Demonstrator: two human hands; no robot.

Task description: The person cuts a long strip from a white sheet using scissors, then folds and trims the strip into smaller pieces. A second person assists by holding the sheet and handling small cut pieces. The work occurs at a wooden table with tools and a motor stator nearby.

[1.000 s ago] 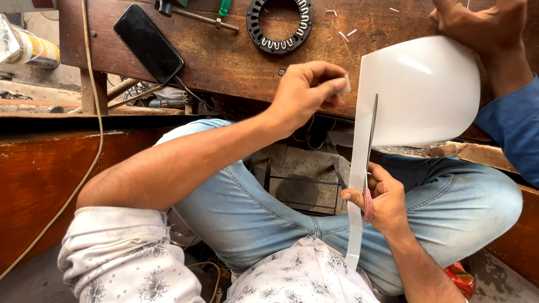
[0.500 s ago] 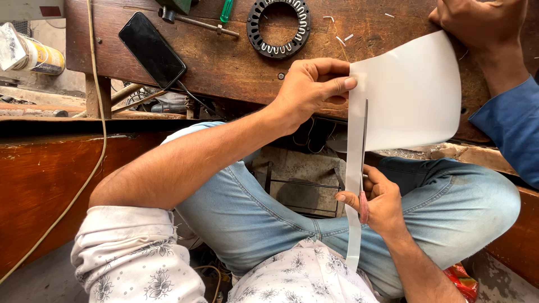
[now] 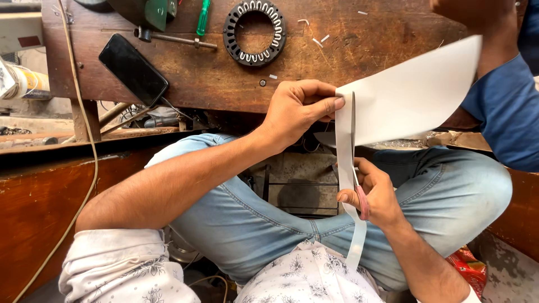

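Sheet (image 3: 415, 92) now tilted flatter than before, scissors (image 3: 353, 163) further up the cut. Left hand (image 3: 297, 109) pinches the sheet's edge over the lap; right hand (image 3: 373, 193) closed around scissor handles. Cut strip (image 3: 351, 224) hangs down. Bench (image 3: 359, 50) behind.

The co-worker's hand (image 3: 471, 11) is cut off by the top edge. The scissors (image 3: 355, 168) show edge-on, handles buried in the right hand (image 3: 373, 193); the strip's (image 3: 356, 247) lower end blurs.

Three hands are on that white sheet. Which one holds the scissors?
The right hand, lowest in view, grips the pink-handled scissors. The left hand pinches the sheet; another person's hand holds its far end.
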